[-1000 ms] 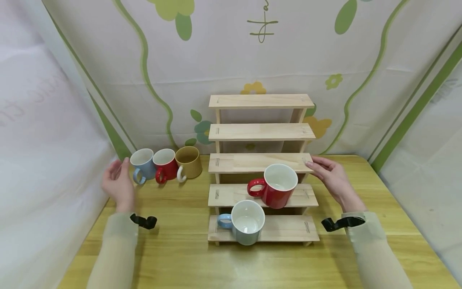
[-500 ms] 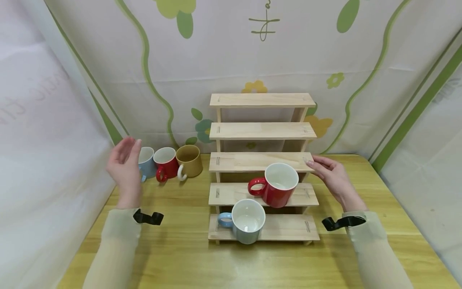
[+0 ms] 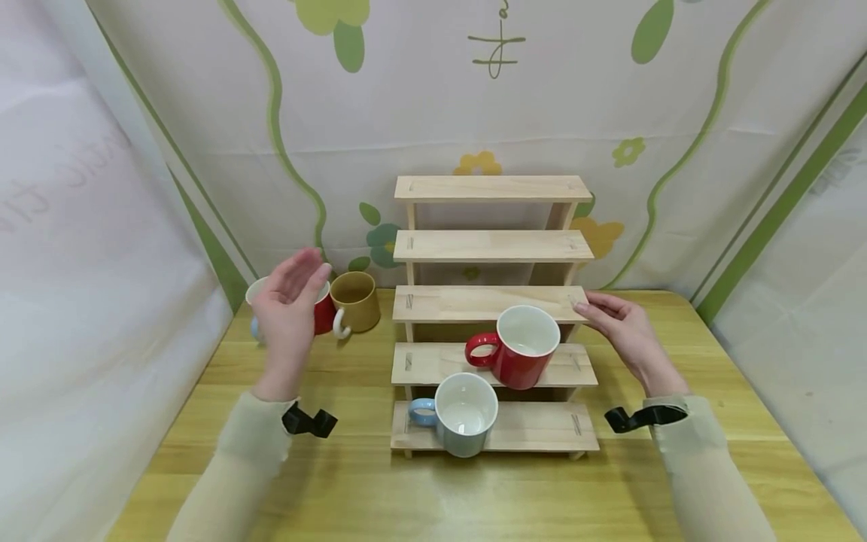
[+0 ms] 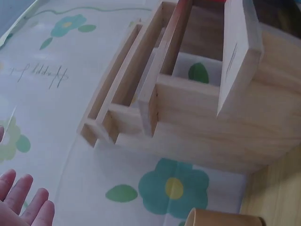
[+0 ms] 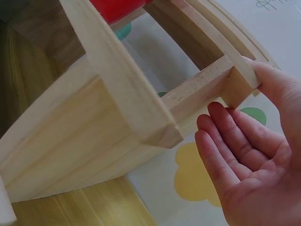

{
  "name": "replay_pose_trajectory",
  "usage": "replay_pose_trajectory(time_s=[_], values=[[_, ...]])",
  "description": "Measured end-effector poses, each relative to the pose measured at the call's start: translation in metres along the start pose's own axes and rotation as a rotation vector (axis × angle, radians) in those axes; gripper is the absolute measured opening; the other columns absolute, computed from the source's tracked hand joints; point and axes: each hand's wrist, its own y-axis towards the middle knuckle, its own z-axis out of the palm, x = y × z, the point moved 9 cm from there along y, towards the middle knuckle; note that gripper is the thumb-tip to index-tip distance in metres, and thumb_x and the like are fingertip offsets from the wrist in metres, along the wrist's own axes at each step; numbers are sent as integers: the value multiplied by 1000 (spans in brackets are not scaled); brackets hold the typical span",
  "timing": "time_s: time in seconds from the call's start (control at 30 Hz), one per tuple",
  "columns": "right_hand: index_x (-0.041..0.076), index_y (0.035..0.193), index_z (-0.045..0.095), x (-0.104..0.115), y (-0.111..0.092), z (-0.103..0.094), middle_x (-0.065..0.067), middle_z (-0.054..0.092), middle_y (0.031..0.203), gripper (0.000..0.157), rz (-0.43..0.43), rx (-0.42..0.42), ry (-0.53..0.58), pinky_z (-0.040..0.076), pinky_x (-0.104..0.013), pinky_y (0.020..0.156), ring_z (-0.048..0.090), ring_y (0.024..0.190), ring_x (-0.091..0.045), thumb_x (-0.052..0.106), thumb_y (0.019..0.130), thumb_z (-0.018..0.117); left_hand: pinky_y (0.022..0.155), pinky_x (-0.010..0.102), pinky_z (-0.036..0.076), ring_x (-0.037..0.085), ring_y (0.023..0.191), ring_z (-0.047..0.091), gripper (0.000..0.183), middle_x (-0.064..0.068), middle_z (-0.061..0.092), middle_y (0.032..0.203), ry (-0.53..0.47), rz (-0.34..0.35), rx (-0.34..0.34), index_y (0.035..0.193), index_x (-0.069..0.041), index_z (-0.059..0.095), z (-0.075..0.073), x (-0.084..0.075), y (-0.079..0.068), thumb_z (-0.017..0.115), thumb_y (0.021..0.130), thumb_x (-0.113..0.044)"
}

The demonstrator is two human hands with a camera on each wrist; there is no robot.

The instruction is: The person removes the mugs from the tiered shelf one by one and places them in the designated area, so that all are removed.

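Observation:
In the head view my left hand (image 3: 287,324) is raised in front of the mugs at the left, holding nothing, its fingers (image 4: 30,197) extended. It partly hides a light blue mug (image 3: 255,289) and a red mug (image 3: 324,315); a mustard mug (image 3: 360,305) with a white handle is beside them. My right hand (image 3: 623,331) pinches the right end of the middle step of a wooden stepped shelf (image 3: 488,303), thumb on top. On the shelf stand a larger red mug (image 3: 520,371) on the second step and a light blue mug (image 3: 463,438) on the lowest, handles leftward.
The shelf and mugs stand on a wooden table (image 3: 352,489). A white patterned cloth (image 3: 433,90) hangs behind, with more cloth at both sides. In the left wrist view a mustard mug (image 4: 225,218) shows at the bottom edge.
My left hand has moved right, from beside the left blue mug to in front of the blue and red mugs, and its fingers have opened out. My right hand stays on the shelf.

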Motion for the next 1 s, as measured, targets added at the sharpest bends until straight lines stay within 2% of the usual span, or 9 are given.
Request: replay_pose_trajectory(time_s=[0.2, 0.4, 0.63, 0.73, 0.87, 1.0], values=[[-4, 143, 53, 1, -1, -4, 11, 65, 117, 62, 5, 0, -168, 53, -16, 88, 62, 106, -2, 34, 98, 71, 100, 32, 52, 27, 115, 65, 37, 16, 69, 123, -5, 17, 107, 124, 1, 69, 21, 3, -11, 81, 90, -9], [-3, 147, 49, 1, -3, -6, 13, 63, 123, 64, -24, 40, -232, 51, -14, 89, 60, 110, 1, 35, 100, 69, 100, 33, 52, 29, 116, 65, 37, 18, 68, 124, 5, 9, 165, 124, 0, 69, 35, 6, -18, 80, 91, -9], [-4, 147, 49, 4, -3, -4, 13, 65, 122, 62, -47, 54, -208, 51, -14, 90, 61, 109, 0, 31, 101, 68, 98, 35, 54, 26, 113, 67, 36, 17, 70, 122, -23, -13, 215, 123, 1, 69, 53, 5, -28, 80, 89, -5], [-6, 147, 48, 4, -3, -3, 14, 65, 120, 61, -51, 54, -193, 52, -15, 90, 62, 108, 0, 30, 101, 68, 98, 36, 54, 29, 113, 66, 35, 17, 70, 122, -8, 4, 260, 123, 3, 68, 63, 2, -34, 79, 89, -1], [-6, 147, 48, 3, -2, -3, 13, 65, 120, 62, -52, 50, -186, 53, -17, 90, 63, 108, -1, 31, 100, 69, 97, 36, 55, 36, 113, 66, 36, 13, 71, 120, -7, -19, 324, 122, 2, 69, 78, 4, -43, 80, 88, 0], [-6, 146, 49, 2, -2, -3, 12, 66, 120, 62, -53, 46, -168, 53, -17, 89, 64, 107, -1, 30, 100, 70, 96, 35, 55, 30, 111, 67, 37, 9, 72, 119, 6, -59, 404, 122, -3, 70, 94, 10, -54, 82, 87, -4]])
